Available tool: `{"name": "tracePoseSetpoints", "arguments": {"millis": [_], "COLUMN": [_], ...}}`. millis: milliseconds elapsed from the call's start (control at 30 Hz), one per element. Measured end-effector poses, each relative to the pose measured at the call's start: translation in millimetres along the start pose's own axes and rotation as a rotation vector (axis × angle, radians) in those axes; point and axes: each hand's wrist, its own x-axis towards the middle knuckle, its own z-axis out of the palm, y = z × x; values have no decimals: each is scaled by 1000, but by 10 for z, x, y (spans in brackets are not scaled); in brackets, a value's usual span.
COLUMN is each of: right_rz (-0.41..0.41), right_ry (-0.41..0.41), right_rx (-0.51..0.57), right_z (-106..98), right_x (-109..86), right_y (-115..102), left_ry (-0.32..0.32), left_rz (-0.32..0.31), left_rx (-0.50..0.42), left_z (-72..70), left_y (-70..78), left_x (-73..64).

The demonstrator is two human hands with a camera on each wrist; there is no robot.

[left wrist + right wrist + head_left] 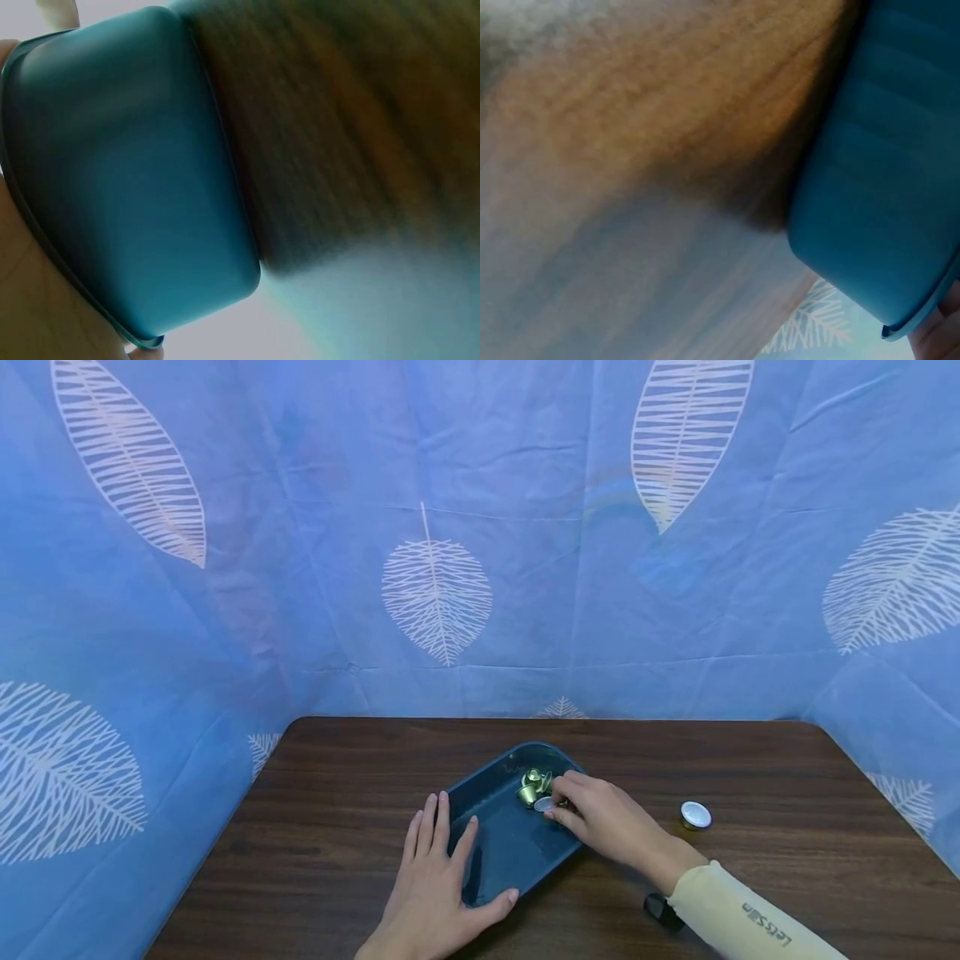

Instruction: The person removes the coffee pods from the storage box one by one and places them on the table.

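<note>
A blue cloth (540, 610) printed with white leaves fills the background, creased in places and reaching down behind the tabletop (322, 835). The tabletop is dark brown with wood grain. On it sits a dark blue-green tray (510, 843), set at a slant, its far end turned toward the right. Both wrist views show its smooth outer wall, with the brown surface blurred beside it.

A pale yellow sleeve (750, 914) with dark lettering covers the right forearm. The left hand (435, 889) rests at the tray's near left corner, fingers spread and mostly straight, the thumb stretched out along the near end. The right hand (611, 822) reaches over the tray's right side, its forefinger and thumb bent inward at the small cups; whether they pinch one cannot be told. A black object (663, 912), partly covered, shows below the right wrist.

Smallest are the shiny green-gold cups (528, 793), bunched together inside the tray toward its far right end; their exact number is hard to make out. Among them a white-faced cup (542, 804) lies right by the right fingertips. A single white-topped cup (696, 815) stands on the tabletop, well apart from the tray, beyond the right forearm.
</note>
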Motion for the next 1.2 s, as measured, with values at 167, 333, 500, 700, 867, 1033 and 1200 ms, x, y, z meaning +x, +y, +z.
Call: {"name": "tracePoseSetpoints", "arguments": {"millis": [167,333,500,700,867,1033,1200], "right_rz": [-39,-45,-46,-22,-18,-23,-62], "right_ry": [0,-4,2,-73,-117,-102,-140], "right_rx": [-18,7,28,-39,-82,-142,-149], "right_z": [-6,1,6,-22,-35,-29,-43], "right_x": [19,25,36,108,138,135,187], "right_y": [-11,-4,-5,-21,-45,-46,-113], "left_ry": [-4,-4,-7,-8,-24,-24,-9], "left_rz": [3,9,5,1,-3,2,14], "left_rx": [2,-17,-12,-3,-6,-7,-8], "left_z": [-2,-8,-12,-5,-12,-27,-31], "left_y": [-5,-5,-1,5,17,17,7], "left_x": [1,-18,-22,2,9,4,-5]}}
